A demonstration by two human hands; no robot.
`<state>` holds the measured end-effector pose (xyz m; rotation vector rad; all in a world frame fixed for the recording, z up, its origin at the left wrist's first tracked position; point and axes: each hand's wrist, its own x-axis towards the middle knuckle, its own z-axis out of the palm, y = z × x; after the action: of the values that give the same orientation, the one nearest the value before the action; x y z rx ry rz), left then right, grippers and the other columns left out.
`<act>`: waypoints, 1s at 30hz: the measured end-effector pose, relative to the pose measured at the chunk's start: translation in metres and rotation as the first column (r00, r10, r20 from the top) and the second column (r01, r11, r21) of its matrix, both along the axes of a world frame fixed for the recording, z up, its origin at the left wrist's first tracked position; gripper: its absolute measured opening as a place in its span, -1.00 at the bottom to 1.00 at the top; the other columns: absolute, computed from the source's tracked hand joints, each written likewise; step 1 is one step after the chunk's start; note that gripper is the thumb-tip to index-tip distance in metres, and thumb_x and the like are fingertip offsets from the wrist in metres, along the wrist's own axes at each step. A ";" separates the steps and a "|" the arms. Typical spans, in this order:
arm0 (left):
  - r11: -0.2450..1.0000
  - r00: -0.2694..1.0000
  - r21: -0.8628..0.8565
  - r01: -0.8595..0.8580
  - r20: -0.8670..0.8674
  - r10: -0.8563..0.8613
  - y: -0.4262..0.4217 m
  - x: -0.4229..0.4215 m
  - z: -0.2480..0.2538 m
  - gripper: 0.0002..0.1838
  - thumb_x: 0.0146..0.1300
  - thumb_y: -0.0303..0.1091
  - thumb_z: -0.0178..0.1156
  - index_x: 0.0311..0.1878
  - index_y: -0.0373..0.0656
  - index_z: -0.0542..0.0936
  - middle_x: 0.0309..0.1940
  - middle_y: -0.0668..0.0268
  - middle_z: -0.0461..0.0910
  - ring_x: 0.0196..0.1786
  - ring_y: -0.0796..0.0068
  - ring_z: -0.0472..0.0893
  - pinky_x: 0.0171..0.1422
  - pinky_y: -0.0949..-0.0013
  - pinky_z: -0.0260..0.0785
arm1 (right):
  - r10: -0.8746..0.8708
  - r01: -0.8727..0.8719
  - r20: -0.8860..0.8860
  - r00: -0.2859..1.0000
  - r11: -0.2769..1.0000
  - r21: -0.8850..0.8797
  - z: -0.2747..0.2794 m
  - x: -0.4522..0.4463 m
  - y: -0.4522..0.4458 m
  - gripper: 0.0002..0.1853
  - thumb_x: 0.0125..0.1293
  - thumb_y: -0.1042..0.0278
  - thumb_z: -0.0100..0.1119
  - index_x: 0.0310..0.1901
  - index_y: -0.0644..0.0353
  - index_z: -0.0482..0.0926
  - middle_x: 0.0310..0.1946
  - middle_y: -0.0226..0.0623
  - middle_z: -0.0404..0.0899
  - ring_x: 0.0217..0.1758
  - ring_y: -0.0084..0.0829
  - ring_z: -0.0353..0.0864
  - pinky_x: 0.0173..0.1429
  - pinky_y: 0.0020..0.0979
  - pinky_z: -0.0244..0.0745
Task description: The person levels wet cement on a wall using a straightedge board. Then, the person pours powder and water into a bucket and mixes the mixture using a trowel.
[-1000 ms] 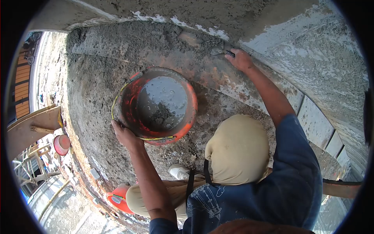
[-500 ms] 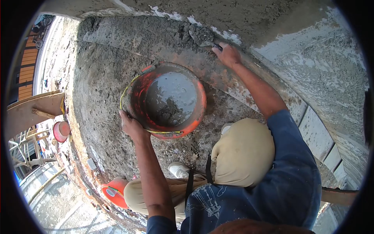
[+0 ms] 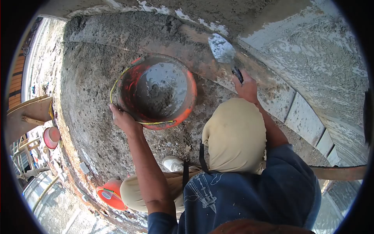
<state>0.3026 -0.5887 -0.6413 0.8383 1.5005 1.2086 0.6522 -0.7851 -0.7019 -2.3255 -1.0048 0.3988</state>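
Note:
My right hand (image 3: 247,87) is closed around the dark handle of a trowel (image 3: 222,48). Its blade is bright and smeared, pointing up and left, held near the base of the wall. An orange bucket (image 3: 191,99), dirty with mortar, stands before me. Inside it lies wet grey mortar (image 3: 165,85), watery on top with a thicker lump toward the near side. My left hand (image 3: 125,121) grips the bucket's rim at its near left side, by the yellow handle (image 3: 113,89).
A plastered wall (image 3: 280,50) runs along the far and right side, with pale slabs (image 3: 304,111) at its foot. Rough mortar (image 3: 97,74) covers the ground. A second orange bucket (image 3: 111,199) stands by my left knee, and a red tub (image 3: 51,137) lies farther left.
My right hand has drawn the trowel back from the mortar along the wall's foot, toward me and to the right; its blade now shows. My left hand stays on the bucket.

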 end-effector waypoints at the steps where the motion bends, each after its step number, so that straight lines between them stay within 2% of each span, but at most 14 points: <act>1: 1.000 1.000 -0.002 -0.013 -0.004 0.013 0.000 -0.002 -0.002 -0.42 0.57 -0.04 -0.22 0.14 -0.49 0.44 0.04 0.07 0.54 0.04 0.31 0.58 0.17 0.28 0.46 | -0.123 0.123 -0.021 0.992 0.992 0.003 -0.022 0.012 -0.035 -0.60 0.32 0.12 0.19 0.12 0.10 0.52 -0.28 0.00 0.66 -0.18 0.09 0.64 -0.08 -0.05 0.50; 2: 1.000 1.000 -0.009 0.003 0.015 -0.003 0.001 -0.005 -0.004 -0.42 0.58 -0.04 -0.22 0.14 -0.49 0.44 0.04 0.07 0.54 0.04 0.31 0.58 0.17 0.28 0.46 | -0.257 0.258 0.029 0.966 0.966 -0.034 -0.047 0.020 -0.071 -0.62 0.32 0.14 0.18 0.08 0.15 0.52 -0.30 0.05 0.65 -0.20 0.11 0.64 -0.09 -0.05 0.48; 4: 0.999 0.998 -0.022 0.038 0.045 -0.037 0.001 -0.013 -0.007 -0.42 0.58 -0.04 -0.23 0.14 -0.49 0.44 0.04 0.07 0.54 0.04 0.31 0.58 0.17 0.28 0.46 | -0.421 0.418 0.033 0.907 0.884 -0.209 -0.083 0.035 -0.137 -0.60 0.31 0.13 0.20 0.08 0.19 0.51 -0.30 0.06 0.64 -0.19 0.13 0.64 -0.09 -0.04 0.48; 7: 1.000 0.997 -0.014 0.021 0.071 -0.020 0.004 -0.014 -0.011 -0.42 0.58 -0.04 -0.24 0.13 -0.48 0.45 0.04 0.06 0.54 0.03 0.31 0.58 0.18 0.28 0.45 | -0.320 0.311 -0.029 0.947 0.935 -0.172 -0.106 0.022 -0.159 -0.58 0.30 0.14 0.21 0.09 0.21 0.50 -0.30 0.09 0.64 -0.17 0.14 0.64 -0.08 -0.03 0.49; 10: 1.000 0.996 -0.011 0.012 0.087 -0.011 0.002 -0.006 -0.004 -0.43 0.58 -0.04 -0.24 0.11 -0.47 0.46 0.02 0.08 0.56 0.01 0.33 0.58 0.16 0.28 0.46 | -0.175 0.152 -0.110 0.979 0.971 -0.186 -0.084 -0.016 -0.077 -0.59 0.29 0.14 0.22 0.06 0.23 0.50 -0.28 0.11 0.64 -0.15 0.15 0.63 -0.08 -0.01 0.50; 12: 1.000 1.000 0.000 -0.005 0.005 0.005 0.000 0.000 0.002 -0.44 0.58 -0.05 -0.24 0.10 -0.46 0.47 -0.01 0.10 0.57 0.00 0.34 0.58 0.13 0.28 0.46 | -0.134 0.124 -0.097 0.986 0.987 -0.104 -0.092 -0.033 -0.008 -0.60 0.28 0.14 0.22 0.04 0.22 0.49 -0.24 0.12 0.64 -0.12 0.15 0.63 -0.06 0.02 0.49; 14: 0.999 0.998 0.016 -0.040 -0.042 0.041 -0.001 0.002 0.003 -0.46 0.58 -0.05 -0.23 0.06 -0.43 0.50 -0.06 0.13 0.59 -0.03 0.36 0.59 0.10 0.30 0.47 | 0.012 -0.034 -0.198 0.980 0.994 -0.109 -0.110 -0.029 0.066 -0.58 0.28 0.11 0.22 0.04 0.22 0.49 -0.19 0.12 0.63 -0.07 0.16 0.62 -0.02 0.02 0.48; 15: 0.999 0.998 0.009 -0.041 -0.053 0.041 -0.002 0.005 0.006 -0.46 0.58 -0.05 -0.22 0.05 -0.43 0.51 -0.06 0.13 0.59 -0.04 0.36 0.59 0.10 0.30 0.47 | 0.074 -0.094 -0.199 0.977 0.992 -0.089 -0.117 -0.029 0.105 -0.55 0.28 0.06 0.21 0.06 0.23 0.49 -0.14 0.12 0.63 -0.01 0.15 0.60 0.05 0.01 0.48; 16: 0.999 0.997 0.002 -0.042 -0.064 0.042 -0.003 0.009 0.011 -0.46 0.58 -0.05 -0.22 0.04 -0.42 0.51 -0.07 0.13 0.59 -0.05 0.37 0.59 0.10 0.30 0.47 | 0.076 -0.111 -0.224 0.971 0.983 -0.148 -0.117 -0.031 0.147 -0.53 0.27 0.02 0.20 0.05 0.23 0.51 -0.08 0.11 0.63 0.04 0.14 0.59 0.16 -0.04 0.48; 19: 0.999 0.999 0.000 -0.039 -0.022 0.039 -0.001 0.006 0.007 -0.47 0.57 -0.05 -0.21 0.01 -0.41 0.53 -0.10 0.14 0.60 -0.10 0.39 0.59 0.07 0.30 0.47 | 0.081 -0.108 -0.237 0.968 0.989 -0.104 -0.132 -0.031 0.247 -0.49 0.25 0.00 0.21 0.06 0.24 0.54 -0.02 0.12 0.62 0.09 0.13 0.58 0.29 -0.13 0.43; 23: 0.999 0.998 0.004 -0.054 -0.017 0.054 -0.001 0.005 0.006 -0.46 0.57 -0.04 -0.20 -0.01 -0.41 0.54 -0.11 0.15 0.60 -0.10 0.39 0.59 0.06 0.32 0.47 | 0.083 -0.094 -0.199 0.977 0.995 -0.047 -0.123 -0.022 0.264 -0.45 0.24 -0.02 0.21 0.09 0.27 0.54 -0.02 0.14 0.61 0.10 0.11 0.58 0.24 -0.12 0.45; 26: 0.997 0.997 0.025 -0.071 -0.005 0.071 0.005 -0.009 -0.012 -0.45 0.57 -0.04 -0.20 -0.01 -0.42 0.54 -0.11 0.15 0.60 -0.09 0.40 0.59 0.07 0.32 0.46 | 0.160 -0.182 -0.230 0.960 0.980 -0.079 -0.106 -0.007 0.239 -0.46 0.25 -0.02 0.19 0.07 0.30 0.55 -0.05 0.14 0.62 0.08 0.10 0.59 0.18 -0.09 0.47; 30: 0.998 0.998 -0.023 -0.065 -0.003 0.065 0.003 0.001 0.005 -0.44 0.57 -0.03 -0.18 0.01 -0.45 0.54 -0.10 0.15 0.60 -0.10 0.41 0.59 0.10 0.31 0.43 | 0.189 -0.205 -0.191 0.963 0.976 -0.067 -0.073 0.012 0.207 -0.48 0.25 -0.04 0.19 0.05 0.27 0.56 -0.10 0.09 0.65 0.00 0.06 0.63 0.10 -0.10 0.48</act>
<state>0.3039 -0.5862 -0.6360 0.7818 1.5509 1.2359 0.6639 -0.5779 -0.7749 -2.2210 -1.1509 0.7360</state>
